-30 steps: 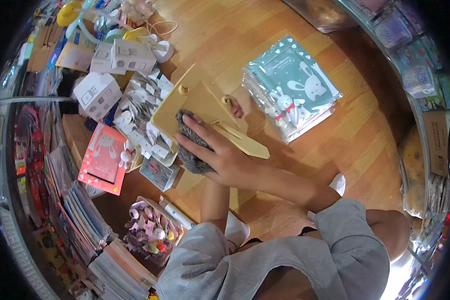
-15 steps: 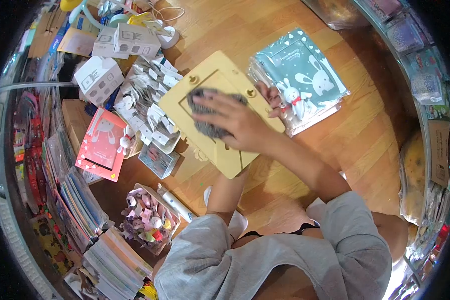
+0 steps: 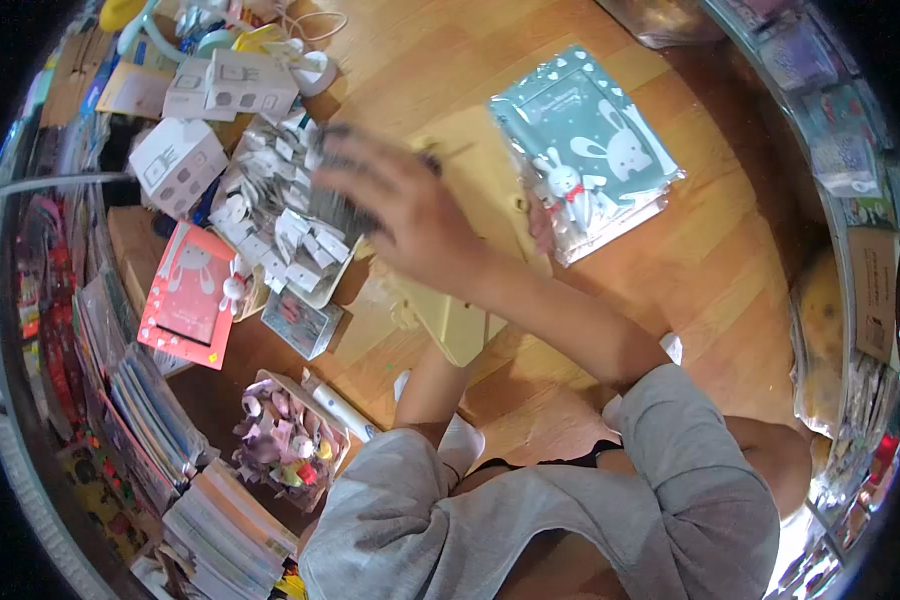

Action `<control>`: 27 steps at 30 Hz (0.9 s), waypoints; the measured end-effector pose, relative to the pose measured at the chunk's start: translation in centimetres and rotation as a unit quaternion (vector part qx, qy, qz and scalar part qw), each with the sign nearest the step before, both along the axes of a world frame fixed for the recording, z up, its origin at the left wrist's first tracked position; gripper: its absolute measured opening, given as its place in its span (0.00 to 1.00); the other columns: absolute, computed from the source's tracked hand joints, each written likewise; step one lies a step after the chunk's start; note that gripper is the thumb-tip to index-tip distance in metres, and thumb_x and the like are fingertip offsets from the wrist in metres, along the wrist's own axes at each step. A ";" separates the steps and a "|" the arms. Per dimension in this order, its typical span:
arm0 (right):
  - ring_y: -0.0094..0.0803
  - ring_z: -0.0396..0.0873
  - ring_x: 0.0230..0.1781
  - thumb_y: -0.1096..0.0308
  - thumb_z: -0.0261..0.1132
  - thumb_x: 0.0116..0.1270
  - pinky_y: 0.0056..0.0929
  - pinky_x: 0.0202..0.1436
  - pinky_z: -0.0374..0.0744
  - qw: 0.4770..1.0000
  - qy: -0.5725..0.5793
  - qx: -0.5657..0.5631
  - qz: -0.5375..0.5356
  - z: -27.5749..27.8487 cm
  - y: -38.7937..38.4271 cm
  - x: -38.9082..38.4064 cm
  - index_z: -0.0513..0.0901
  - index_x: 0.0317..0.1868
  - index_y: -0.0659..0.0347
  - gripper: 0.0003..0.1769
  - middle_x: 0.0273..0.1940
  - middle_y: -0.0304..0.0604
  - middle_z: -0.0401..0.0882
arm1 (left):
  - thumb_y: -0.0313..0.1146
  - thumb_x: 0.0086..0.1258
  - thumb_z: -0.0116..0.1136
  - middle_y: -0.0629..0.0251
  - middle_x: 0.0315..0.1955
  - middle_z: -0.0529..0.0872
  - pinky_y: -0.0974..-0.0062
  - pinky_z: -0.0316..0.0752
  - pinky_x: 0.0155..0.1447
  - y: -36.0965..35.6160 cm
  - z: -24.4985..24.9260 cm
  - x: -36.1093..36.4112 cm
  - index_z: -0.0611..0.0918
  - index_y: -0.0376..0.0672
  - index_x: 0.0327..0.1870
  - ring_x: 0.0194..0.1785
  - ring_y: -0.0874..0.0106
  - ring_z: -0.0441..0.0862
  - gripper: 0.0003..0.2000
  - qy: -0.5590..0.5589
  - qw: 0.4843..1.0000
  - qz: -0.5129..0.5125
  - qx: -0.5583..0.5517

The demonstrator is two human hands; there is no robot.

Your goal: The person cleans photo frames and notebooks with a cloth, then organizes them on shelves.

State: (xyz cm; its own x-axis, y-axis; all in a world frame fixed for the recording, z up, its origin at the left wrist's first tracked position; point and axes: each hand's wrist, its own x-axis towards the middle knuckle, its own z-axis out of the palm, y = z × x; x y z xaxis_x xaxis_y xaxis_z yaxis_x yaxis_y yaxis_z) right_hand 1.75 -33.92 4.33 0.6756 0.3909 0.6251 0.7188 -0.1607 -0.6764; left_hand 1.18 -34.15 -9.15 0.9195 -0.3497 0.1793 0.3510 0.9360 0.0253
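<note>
Two grips noted: right hand point(image 3: 422, 208) apparently holds grey cloth point(image 3: 342, 208); left hand point(image 3: 541, 226) clasps yellow frame point(image 3: 482, 190). Wipe with flat, even pressure.

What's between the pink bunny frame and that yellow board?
In the head view, a heap of white-tagged packets and a clear box lie between the pink frame and the yellow board.

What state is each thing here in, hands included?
Right hand: holding cloth, blurred.
Grey cloth: bunched.
Left hand: holding frame, mostly hidden.
Yellow frame: held up.
Teal frame: face up, plastic-wrapped.
Pink frame: front showing.
Bin: open, filled.
</note>
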 end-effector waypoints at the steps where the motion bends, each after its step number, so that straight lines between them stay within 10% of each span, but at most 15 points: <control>1: 0.41 0.64 0.52 0.75 0.53 0.46 0.34 0.54 0.65 1.000 -0.003 -0.004 -0.006 -1.8 -0.1 -1.2 0.72 0.43 0.61 0.19 0.49 0.46 0.67 | 0.45 0.60 0.42 0.58 0.38 0.67 0.71 0.67 0.35 0.4 0.1 -0.2 0.66 0.39 0.44 0.38 0.68 0.64 0.19 0.016 1.000 0.008 0.016; 6: 0.41 0.65 0.52 0.81 0.55 0.39 0.36 0.55 0.64 0.951 0.007 -0.050 0.306 -3.7 -3.3 -5.4 0.73 0.46 0.57 0.27 0.49 0.46 0.68 | 0.46 0.60 0.42 0.57 0.39 0.67 0.71 0.68 0.37 3.8 -1.0 -0.5 0.65 0.39 0.47 0.40 0.67 0.65 0.20 0.059 0.995 0.028 0.078; 15: 0.45 0.65 0.51 0.79 0.54 0.42 0.38 0.52 0.64 0.994 0.074 -0.075 -0.040 -4.2 -6.4 -0.2 0.68 0.51 0.55 0.29 0.50 0.48 0.66 | 0.47 0.60 0.42 0.56 0.42 0.68 0.69 0.69 0.40 4.2 -1.2 -1.4 0.64 0.39 0.51 0.42 0.65 0.67 0.24 0.100 0.985 0.033 0.135; 20: 0.37 0.70 0.46 0.75 0.54 0.53 0.32 0.47 0.69 0.954 0.225 -0.115 0.159 -6.5 -13.0 -1.4 0.68 0.50 0.57 0.21 0.46 0.49 0.69 | 0.48 0.60 0.42 0.55 0.44 0.68 0.68 0.70 0.41 6.0 -2.5 0.6 0.63 0.40 0.54 0.44 0.64 0.68 0.25 0.061 0.987 0.022 0.147; 24: 0.15 0.67 0.16 0.70 0.56 0.57 0.17 0.16 0.67 0.801 0.573 -0.122 0.124 -4.4 -19.8 0.5 0.73 0.44 0.60 0.13 0.25 0.35 0.73 | 0.48 0.58 0.46 0.54 0.39 0.72 0.68 0.71 0.37 5.2 -4.1 2.0 0.68 0.36 0.49 0.38 0.67 0.72 0.25 0.005 0.996 0.024 0.085; 25: 0.15 0.65 0.13 0.69 0.55 0.56 0.16 0.12 0.65 0.831 0.530 -0.134 0.101 -7.3 -22.6 1.5 0.73 0.43 0.60 0.13 0.23 0.35 0.73 | 0.48 0.58 0.46 0.54 0.39 0.72 0.68 0.71 0.37 3.9 -2.2 2.4 0.68 0.36 0.49 0.38 0.67 0.72 0.25 0.005 0.996 0.025 0.084; 27: 0.19 0.65 0.11 0.66 0.57 0.54 0.19 0.12 0.65 0.773 0.572 -0.274 0.020 -6.6 -26.3 2.9 0.74 0.36 0.61 0.10 0.21 0.38 0.72 | 0.51 0.62 0.39 0.54 0.34 0.76 0.69 0.72 0.43 0.0 3.4 3.9 0.65 0.30 0.47 0.36 0.65 0.75 0.27 0.349 0.795 0.170 0.466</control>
State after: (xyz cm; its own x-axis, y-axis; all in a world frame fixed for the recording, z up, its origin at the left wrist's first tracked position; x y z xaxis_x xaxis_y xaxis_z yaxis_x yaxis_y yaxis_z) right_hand 4.69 -60.23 -2.24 0.6442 0.4194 -0.6396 -0.2876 -0.6421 -0.7106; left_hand 5.07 -34.15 -5.72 0.7508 0.2586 -0.6078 0.3148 0.6689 0.6734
